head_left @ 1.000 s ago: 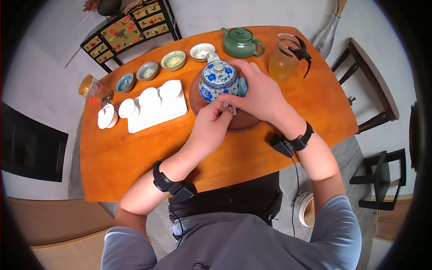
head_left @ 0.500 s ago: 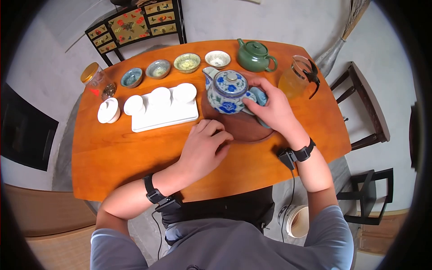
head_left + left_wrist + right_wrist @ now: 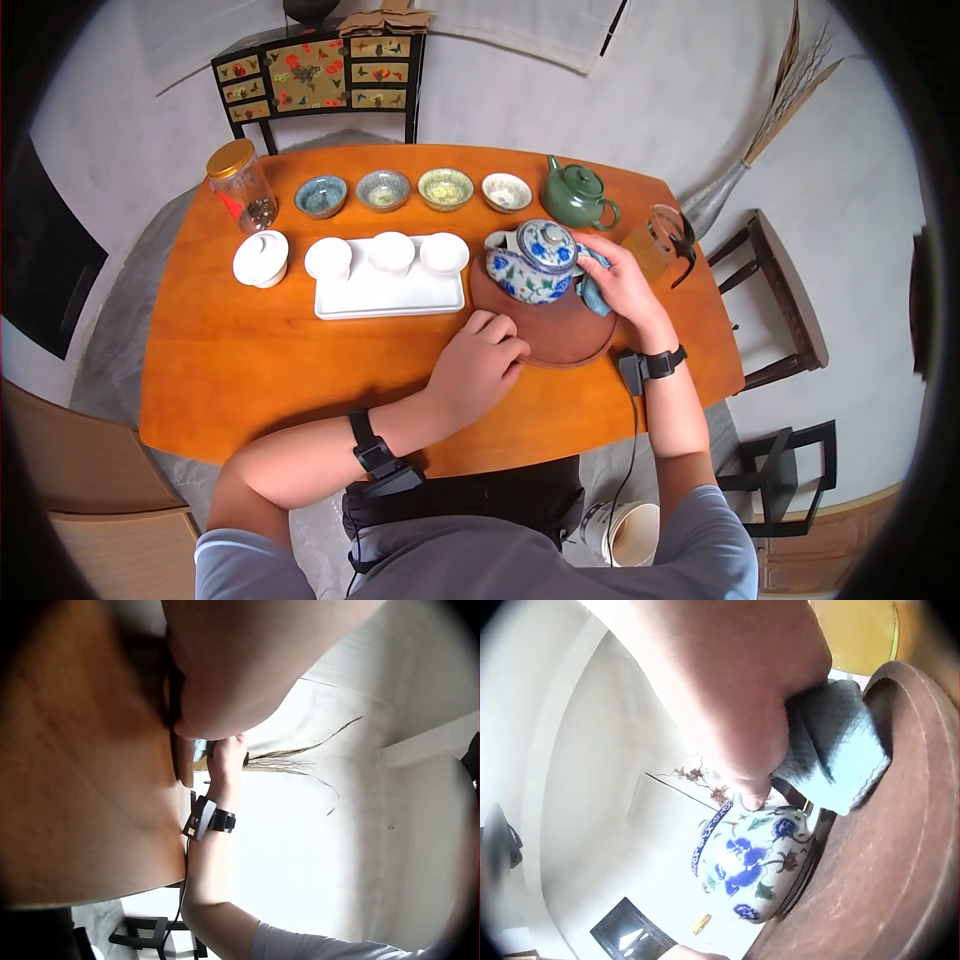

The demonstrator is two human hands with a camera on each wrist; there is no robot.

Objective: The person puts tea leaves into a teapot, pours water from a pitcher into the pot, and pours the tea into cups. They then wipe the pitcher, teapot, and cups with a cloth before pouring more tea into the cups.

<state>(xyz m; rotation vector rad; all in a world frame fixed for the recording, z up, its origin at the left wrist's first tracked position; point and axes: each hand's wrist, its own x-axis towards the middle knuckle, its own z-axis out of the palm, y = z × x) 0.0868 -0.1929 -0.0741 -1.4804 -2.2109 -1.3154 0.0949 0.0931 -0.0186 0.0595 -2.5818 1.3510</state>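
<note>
A blue-and-white flowered teapot (image 3: 530, 282) with a lid and its spout to the left is over a round brown tray (image 3: 565, 347). At its handle side, my right hand (image 3: 624, 288) grips the handle together with a folded light-blue cloth (image 3: 593, 297). In the right wrist view the cloth (image 3: 836, 746) hangs below my fingers, beside the teapot (image 3: 746, 862) and close to the tray's floor. My left hand (image 3: 477, 362) rests by the tray's near-left rim, fingers loosely curled and holding nothing.
Left of the teapot, three white cups (image 3: 391, 254) stand on a white rectangular tray (image 3: 390, 305). Beyond are several small bowls (image 3: 445, 189), a lidded jar (image 3: 240, 185), a white lidded cup (image 3: 261, 259) and a green teapot (image 3: 577, 195). A glass pitcher (image 3: 655, 245) stands right.
My left hand has left the teapot and come down by the tray's rim. The teapot has turned so its spout points left, with my right hand staying on it. The head view has tilted up.
</note>
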